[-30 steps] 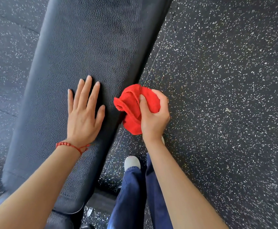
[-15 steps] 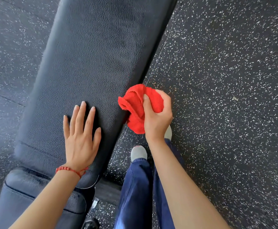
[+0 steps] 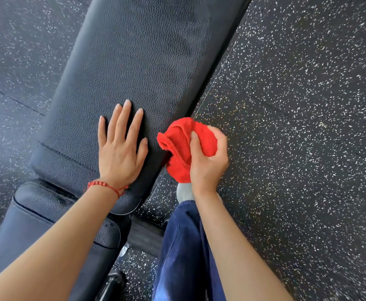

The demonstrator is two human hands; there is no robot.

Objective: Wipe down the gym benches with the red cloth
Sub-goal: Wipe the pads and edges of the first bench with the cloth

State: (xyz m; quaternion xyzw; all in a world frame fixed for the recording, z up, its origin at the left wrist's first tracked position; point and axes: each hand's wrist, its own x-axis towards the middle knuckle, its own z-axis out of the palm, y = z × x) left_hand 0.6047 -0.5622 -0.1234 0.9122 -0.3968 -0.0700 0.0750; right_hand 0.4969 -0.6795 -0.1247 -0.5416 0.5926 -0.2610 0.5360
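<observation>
A black padded gym bench [image 3: 138, 61] runs from the lower left up to the top centre. My left hand [image 3: 121, 148] lies flat on its long pad, fingers spread, near the pad's lower end. A red bead bracelet circles that wrist. My right hand [image 3: 208, 161] is shut on a bunched red cloth [image 3: 182, 148], held just off the bench's right edge, above the floor. The cloth sits beside the pad's side; I cannot tell whether it touches.
A second, shorter bench pad [image 3: 47, 216] joins below the long one. Black speckled rubber floor [image 3: 297, 127] lies on both sides. My blue trouser leg [image 3: 184, 246] and a grey shoe tip [image 3: 184, 192] stand right of the bench. Part of the bench's dark frame [image 3: 145, 233] shows beneath.
The view has shifted along the bench, bringing the seat pad into sight. My left hand has stayed flat on the long pad, now near its lower end. My right hand has kept the cloth beside the bench's edge.
</observation>
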